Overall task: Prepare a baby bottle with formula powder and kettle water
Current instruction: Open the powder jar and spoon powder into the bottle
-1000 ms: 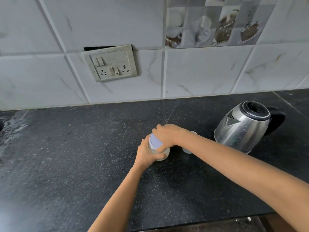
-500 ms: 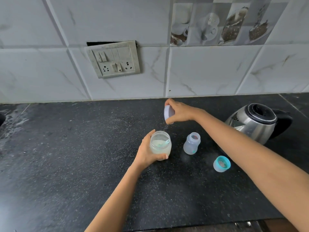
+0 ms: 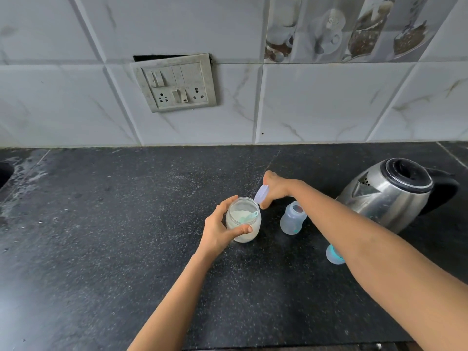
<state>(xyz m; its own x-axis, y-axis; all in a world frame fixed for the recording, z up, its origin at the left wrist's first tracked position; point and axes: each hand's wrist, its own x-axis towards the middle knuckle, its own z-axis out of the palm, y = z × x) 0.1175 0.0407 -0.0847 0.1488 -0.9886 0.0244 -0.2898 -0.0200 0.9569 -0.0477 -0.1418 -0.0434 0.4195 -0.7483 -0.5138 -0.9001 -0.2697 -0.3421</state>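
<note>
White tile wall (image 3: 316,102); blk counter (image 3: 101,236)

A home kitchen; black speckled stone counter (image 3: 101,249); marbled wall tiles (image 3: 316,105); grimy switch-and-socket plate (image 3: 174,83); steel electric kettle (image 3: 390,191).

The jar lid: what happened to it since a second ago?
The right hand lifted the lid off the jar, swung it back toward the wall, and now holds it tilted beside the jar's rim. The teal scoop inside now shows. The left hand kept gripping the jar; the baby bottle, kettle and teal cap stayed put.
</note>
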